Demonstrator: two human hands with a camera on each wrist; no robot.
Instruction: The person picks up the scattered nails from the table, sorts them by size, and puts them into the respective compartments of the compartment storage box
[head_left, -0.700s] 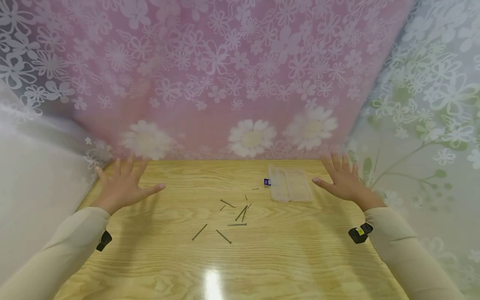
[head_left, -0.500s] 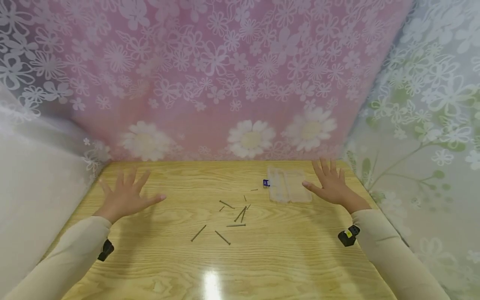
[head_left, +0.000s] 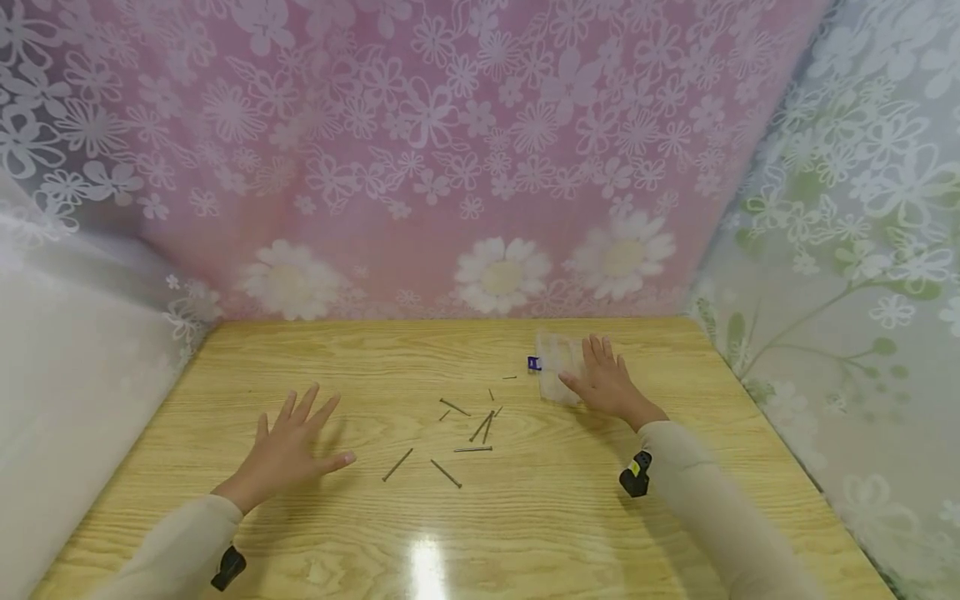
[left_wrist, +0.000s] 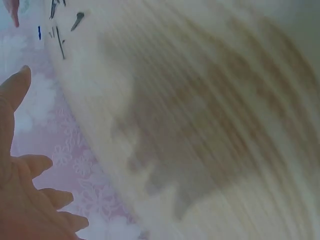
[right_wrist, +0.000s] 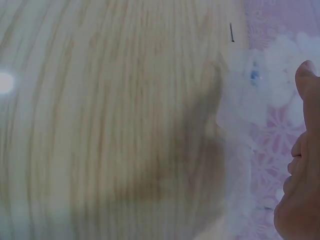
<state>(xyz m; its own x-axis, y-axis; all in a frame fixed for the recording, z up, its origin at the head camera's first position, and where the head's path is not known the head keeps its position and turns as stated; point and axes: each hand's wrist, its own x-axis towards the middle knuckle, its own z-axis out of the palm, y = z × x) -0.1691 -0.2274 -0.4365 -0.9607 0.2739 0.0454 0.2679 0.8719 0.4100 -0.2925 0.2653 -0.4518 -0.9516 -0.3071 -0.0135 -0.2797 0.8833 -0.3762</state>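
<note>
A clear plastic case (head_left: pixel 558 371) with a small blue tag (head_left: pixel 534 363) lies at the back right of the table, its lid folded out. Over its right part my right hand (head_left: pixel 609 387) hovers with fingers spread, hiding that side of the case. My left hand (head_left: pixel 283 454) is held above the table at the left, fingers spread and nothing in it. Between the hands, several nails are scattered: a long nail (head_left: pixel 397 465) and another long nail (head_left: pixel 446 473) lie nearest the front, and a short nail (head_left: pixel 510 377) sits close to the case.
The wooden table (head_left: pixel 360 550) meets a pink flowered curtain (head_left: pixel 420 183) along its back edge. Pale flowered cloth (head_left: pixel 847 333) hangs at the right, and white cloth (head_left: pixel 82 375) borders the left side.
My right hand has moved left, from beside the case to over it. My left hand has come nearer and slightly right. The nails and case have stayed put.
</note>
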